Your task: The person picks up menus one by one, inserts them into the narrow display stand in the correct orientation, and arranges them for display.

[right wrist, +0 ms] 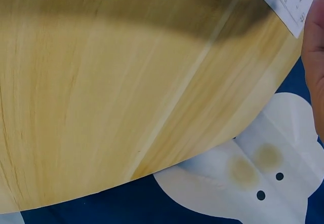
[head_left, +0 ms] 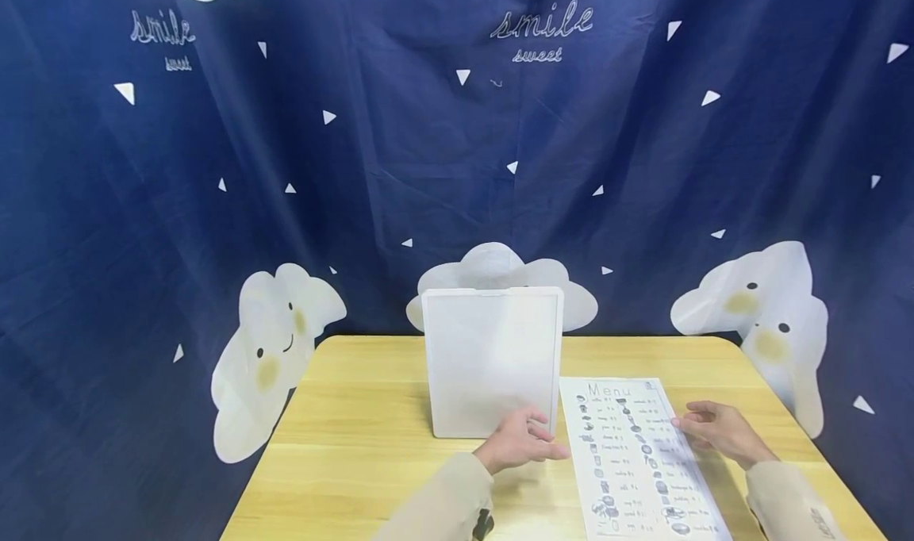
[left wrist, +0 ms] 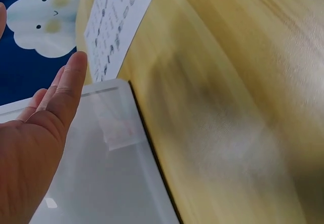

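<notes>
A white board with a raised rim stands upright on the table. To its right lies a white sheet headed "Menu", with rows of small pictures and handwritten words. My left hand is in front of the board's lower right corner, its fingers extended toward the sheet's left edge and holding nothing. In the left wrist view the left hand shows straight fingers beside the board. By the sheet's right edge is my right hand, fingers loosely bent; whether it touches the paper I cannot tell. Only part of the right hand shows in the right wrist view.
The light wooden table has rounded far corners. Behind it hangs a dark blue curtain printed with white clouds, small triangles and the words "smile sweet". The board stands near the middle of the table.
</notes>
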A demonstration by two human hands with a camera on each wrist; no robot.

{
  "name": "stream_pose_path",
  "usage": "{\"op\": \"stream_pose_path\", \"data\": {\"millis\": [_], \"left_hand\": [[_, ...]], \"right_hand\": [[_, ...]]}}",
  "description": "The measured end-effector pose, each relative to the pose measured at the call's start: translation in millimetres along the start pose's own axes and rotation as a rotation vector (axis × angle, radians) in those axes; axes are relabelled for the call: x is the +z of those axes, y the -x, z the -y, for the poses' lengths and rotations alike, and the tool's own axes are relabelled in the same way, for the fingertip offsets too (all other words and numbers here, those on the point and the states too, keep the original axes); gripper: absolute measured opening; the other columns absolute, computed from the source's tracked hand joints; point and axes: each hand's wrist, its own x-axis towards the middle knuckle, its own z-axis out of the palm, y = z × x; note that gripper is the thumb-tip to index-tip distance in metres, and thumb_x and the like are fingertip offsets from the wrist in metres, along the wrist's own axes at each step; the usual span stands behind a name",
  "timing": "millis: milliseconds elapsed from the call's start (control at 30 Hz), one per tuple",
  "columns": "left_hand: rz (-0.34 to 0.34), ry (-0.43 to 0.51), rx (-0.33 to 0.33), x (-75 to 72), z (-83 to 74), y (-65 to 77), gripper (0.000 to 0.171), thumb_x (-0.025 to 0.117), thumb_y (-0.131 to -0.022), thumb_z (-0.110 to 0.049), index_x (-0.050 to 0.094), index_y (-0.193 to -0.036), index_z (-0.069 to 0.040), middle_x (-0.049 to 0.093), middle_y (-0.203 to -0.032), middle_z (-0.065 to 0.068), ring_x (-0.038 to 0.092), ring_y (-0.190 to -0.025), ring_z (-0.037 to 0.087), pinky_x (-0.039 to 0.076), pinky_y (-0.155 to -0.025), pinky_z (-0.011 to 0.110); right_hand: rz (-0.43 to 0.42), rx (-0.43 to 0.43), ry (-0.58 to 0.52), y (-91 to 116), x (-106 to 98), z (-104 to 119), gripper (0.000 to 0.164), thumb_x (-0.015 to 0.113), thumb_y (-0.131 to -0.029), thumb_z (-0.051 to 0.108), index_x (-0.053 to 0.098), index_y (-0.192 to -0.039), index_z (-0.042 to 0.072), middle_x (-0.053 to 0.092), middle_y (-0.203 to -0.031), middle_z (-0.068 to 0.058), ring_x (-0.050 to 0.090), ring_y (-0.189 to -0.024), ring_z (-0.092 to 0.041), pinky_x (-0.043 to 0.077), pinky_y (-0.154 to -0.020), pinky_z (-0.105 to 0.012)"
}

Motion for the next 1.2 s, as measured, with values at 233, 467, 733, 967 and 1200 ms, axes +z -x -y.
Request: {"op": "stream_pose_path", "data": {"millis": [233, 467, 733, 967, 1200], "left_hand": [[-0.02, 0.04, -0.012, 11.1, 7.0, -3.3, 0.057, 0.087, -0.075, -0.007, 0.056, -0.121, 0.006, 0.069, -0.093, 0.008, 0.07, -0.077, 0.029, 0.059, -0.072, 0.039], [-0.038, 0.084, -0.034, 21.4, 10.7, -3.2, 0.055, 0.087, -0.074, -0.004, 0.056, -0.119, 0.006, 0.069, -0.092, 0.009, 0.071, -0.077, 0.032, 0.059, -0.072, 0.039], [-0.046, 0.103, -0.061, 31.8, 18.2, -4.6, 0.052, 0.086, -0.074, -0.004, 0.058, -0.117, 0.005, 0.068, -0.094, 0.01, 0.07, -0.076, 0.027, 0.059, -0.072, 0.04], [-0.096, 0.069, -0.106, 41.7, 20.7, -4.8, 0.052, 0.088, -0.072, -0.006, 0.058, -0.115, 0.001, 0.066, -0.097, 0.011, 0.069, -0.076, 0.028, 0.058, -0.074, 0.043], [-0.141, 0.076, -0.138, 51.5, 23.5, 0.1, 0.05, 0.088, -0.07, -0.001, 0.06, -0.112, 0.001, 0.066, -0.096, 0.013, 0.067, -0.081, 0.03, 0.058, -0.074, 0.045]], "right_hand": [[0.001, 0.033, -0.015, 1, 2, -5, 0.08, 0.071, -0.095, 0.028, 0.03, -0.136, -0.028, 0.048, -0.128, -0.044, 0.067, -0.096, -0.044, 0.057, -0.082, -0.046], [-0.021, 0.041, -0.023, 2, 5, -10, 0.08, 0.073, -0.092, 0.026, 0.032, -0.134, -0.028, 0.053, -0.123, -0.042, 0.068, -0.094, -0.04, 0.057, -0.08, -0.044], [-0.02, 0.103, 0.024, 3, 3, -17, 0.09, 0.074, -0.089, 0.043, 0.036, -0.135, -0.024, 0.052, -0.127, -0.041, 0.068, -0.096, -0.041, 0.046, -0.09, -0.061], [-0.032, 0.135, 0.016, 0, 4, -23, 0.095, 0.081, -0.081, 0.046, 0.041, -0.131, -0.024, 0.056, -0.122, -0.04, 0.069, -0.093, -0.04, 0.05, -0.086, -0.057], [-0.048, 0.152, 0.015, 0, 13, -29, 0.09, 0.087, -0.074, 0.038, 0.047, -0.125, -0.024, 0.057, -0.117, -0.04, 0.068, -0.089, -0.035, 0.056, -0.078, -0.046]]}}
